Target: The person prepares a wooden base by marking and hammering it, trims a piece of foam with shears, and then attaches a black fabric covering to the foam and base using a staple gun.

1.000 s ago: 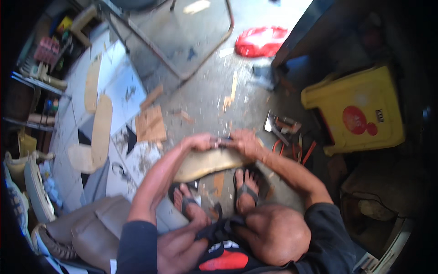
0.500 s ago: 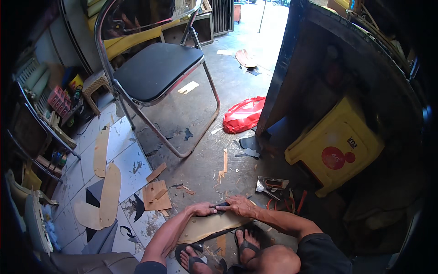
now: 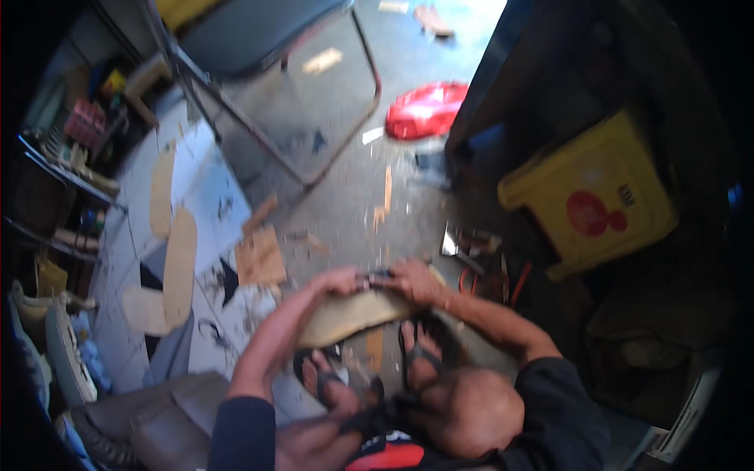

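A long curved tan board (image 3: 352, 315) lies on the floor in front of my feet, with black sheet material (image 3: 378, 277) folded over its far edge. On that edge my left hand (image 3: 341, 280) grips the black material, its thumb pointing right. My right hand (image 3: 414, 281) is closed on the same fold from the other side, close to the left hand's fingertips. Motion blur softens both hands. The board's underside is hidden.
Cut tan panels (image 3: 180, 271) lie on white tiles at left, near a square wood piece (image 3: 261, 257). A folding chair (image 3: 275, 35) stands ahead, with a red plastic bundle (image 3: 424, 111) beyond. At right are a yellow plastic stool (image 3: 593, 196) and red-handled tools (image 3: 520, 284).
The view has tilted down, so the hands and board appear higher and more of my legs shows. Both hands stay on the black material at the board's far edge.
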Demonstrator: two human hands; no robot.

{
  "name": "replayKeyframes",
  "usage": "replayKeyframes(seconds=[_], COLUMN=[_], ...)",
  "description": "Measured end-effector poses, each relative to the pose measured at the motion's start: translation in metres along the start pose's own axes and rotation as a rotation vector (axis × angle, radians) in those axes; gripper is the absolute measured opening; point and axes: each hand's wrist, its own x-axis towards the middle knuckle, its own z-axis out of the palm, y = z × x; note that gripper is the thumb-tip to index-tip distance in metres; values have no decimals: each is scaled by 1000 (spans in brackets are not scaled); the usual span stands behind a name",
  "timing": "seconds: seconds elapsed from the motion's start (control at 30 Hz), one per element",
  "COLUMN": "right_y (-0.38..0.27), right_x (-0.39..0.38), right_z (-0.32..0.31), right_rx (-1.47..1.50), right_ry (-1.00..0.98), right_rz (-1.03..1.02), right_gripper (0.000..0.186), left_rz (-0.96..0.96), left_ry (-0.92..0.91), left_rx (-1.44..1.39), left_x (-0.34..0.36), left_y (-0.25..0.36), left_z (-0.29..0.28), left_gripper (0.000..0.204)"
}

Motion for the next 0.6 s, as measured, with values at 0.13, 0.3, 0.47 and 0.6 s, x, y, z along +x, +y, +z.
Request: replayKeyframes(seconds=[0.13, 0.3, 0.47, 0.6], right_y=[-4, 9, 38, 64], right_x=[-31, -98, -121, -115], right_z=[-9, -26, -36, -41], right_rx=[88, -191, -177, -228], right_ry=[224, 326, 197, 112], right_rz=[236, 989, 1001, 963], right_gripper=[54, 71, 77, 77], left_rz=[-250, -144, -265, -264], left_ry=[17, 267, 435, 475], left_rx=[-81, -139, -86, 62], left_x=[-11, -28, -3, 25], left_y=[41, 57, 114, 124], left_z=[-3, -11, -35, -34], left_gripper=[33, 33, 30, 34])
